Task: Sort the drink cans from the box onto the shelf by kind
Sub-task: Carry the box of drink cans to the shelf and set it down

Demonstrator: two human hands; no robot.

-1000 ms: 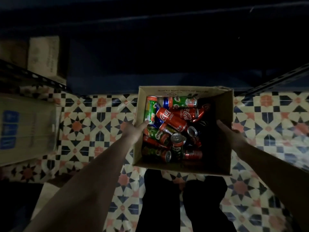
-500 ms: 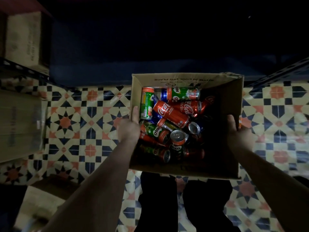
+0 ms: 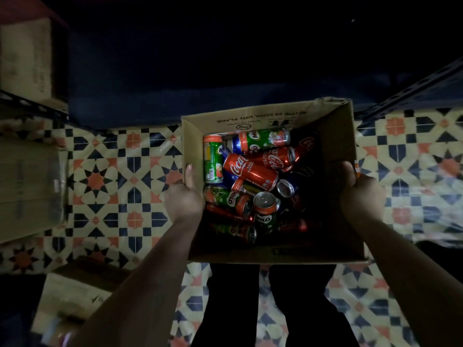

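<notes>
An open cardboard box (image 3: pixel 263 116) is held above the tiled floor. Inside lie several drink cans in a heap: red cola cans (image 3: pixel 250 171), green chocolate-drink cans (image 3: pixel 213 159), and a blue can (image 3: pixel 236 144) partly buried. My left hand (image 3: pixel 184 196) grips the box's left wall, thumb hooked over the rim inside. My right hand (image 3: pixel 360 194) grips the right wall, thumb over its rim. The dark blue shelf (image 3: pixel 225 78) stretches in front of the box, its surface in shadow.
The patterned tile floor (image 3: pixel 112 171) surrounds me. Cardboard cartons stand at the left (image 3: pixel 27 186), upper left (image 3: pixel 25 61) and lower left (image 3: pixel 72 296). Slotted metal shelf posts run at the left (image 3: pixel 30 106) and right (image 3: pixel 413 91). My dark trouser legs (image 3: pixel 270 304) are below the box.
Both hands closed on the box's side walls and raised it; the box now looks larger and nearer, and the cans inside have shifted slightly.
</notes>
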